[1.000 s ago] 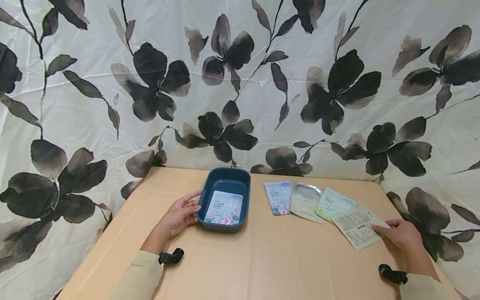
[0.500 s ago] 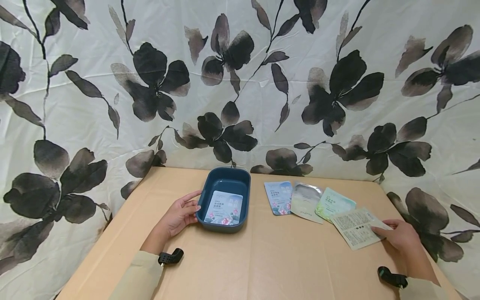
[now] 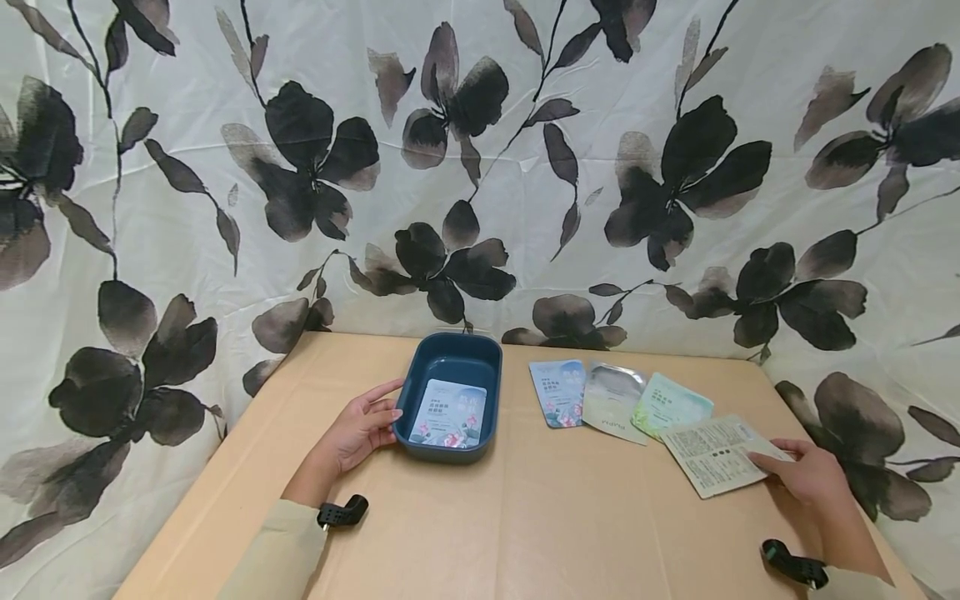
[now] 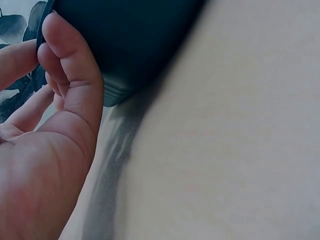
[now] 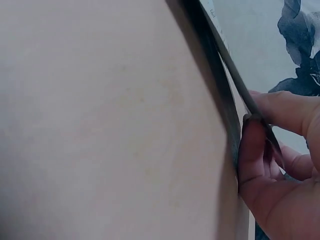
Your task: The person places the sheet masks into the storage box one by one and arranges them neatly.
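My left hand [image 3: 365, 432] holds the left side of a dark blue plastic tub [image 3: 491, 417], with its fingertips at the rim. The tub's wall [image 4: 125, 45] shows beside the thumb in the left wrist view. Inside the tub lies a blue face mask packet [image 3: 448, 414] with pink flowers. At the right, my right hand [image 3: 813, 479] pinches the right corner of a pale, printed face mask packet [image 3: 716, 454] between thumb and fingers. Seen edge-on in the right wrist view, that packet [image 5: 235, 70] is tilted with its near edge off the table.
Left of the held packet lie a green packet [image 3: 675, 404], a silver-topped packet [image 3: 613, 400] and a blue flowered packet [image 3: 558, 396], partly overlapping. The tan tabletop [image 3: 555, 525] ends at a floral cloth [image 3: 555, 250] behind.
The pale packet's right corner has risen and tilted slightly in my right hand. My left hand and the tub stay in place. The head view shifts slightly.
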A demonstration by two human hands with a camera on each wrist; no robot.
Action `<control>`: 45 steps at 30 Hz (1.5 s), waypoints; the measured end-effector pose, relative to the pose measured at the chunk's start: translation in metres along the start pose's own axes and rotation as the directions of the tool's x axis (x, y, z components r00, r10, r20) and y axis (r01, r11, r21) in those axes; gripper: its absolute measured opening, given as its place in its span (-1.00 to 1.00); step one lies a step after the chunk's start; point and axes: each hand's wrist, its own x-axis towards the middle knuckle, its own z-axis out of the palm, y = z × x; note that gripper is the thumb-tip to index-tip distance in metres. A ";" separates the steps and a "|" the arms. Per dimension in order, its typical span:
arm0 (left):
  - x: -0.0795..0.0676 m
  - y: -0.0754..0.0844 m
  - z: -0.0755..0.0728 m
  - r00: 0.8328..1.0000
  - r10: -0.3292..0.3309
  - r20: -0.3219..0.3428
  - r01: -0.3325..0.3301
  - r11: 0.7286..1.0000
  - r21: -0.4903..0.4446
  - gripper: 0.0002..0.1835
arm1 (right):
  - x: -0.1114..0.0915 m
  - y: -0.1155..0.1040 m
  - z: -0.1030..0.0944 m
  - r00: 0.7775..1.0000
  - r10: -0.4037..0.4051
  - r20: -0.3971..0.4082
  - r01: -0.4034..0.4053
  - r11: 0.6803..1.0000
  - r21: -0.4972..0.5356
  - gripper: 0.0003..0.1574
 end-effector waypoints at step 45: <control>-0.002 0.002 -0.003 1.000 -0.010 -0.017 0.010 1.000 0.009 -0.24 | -0.040 -0.019 0.015 0.983 0.185 0.010 -0.148 0.748 0.647 -0.47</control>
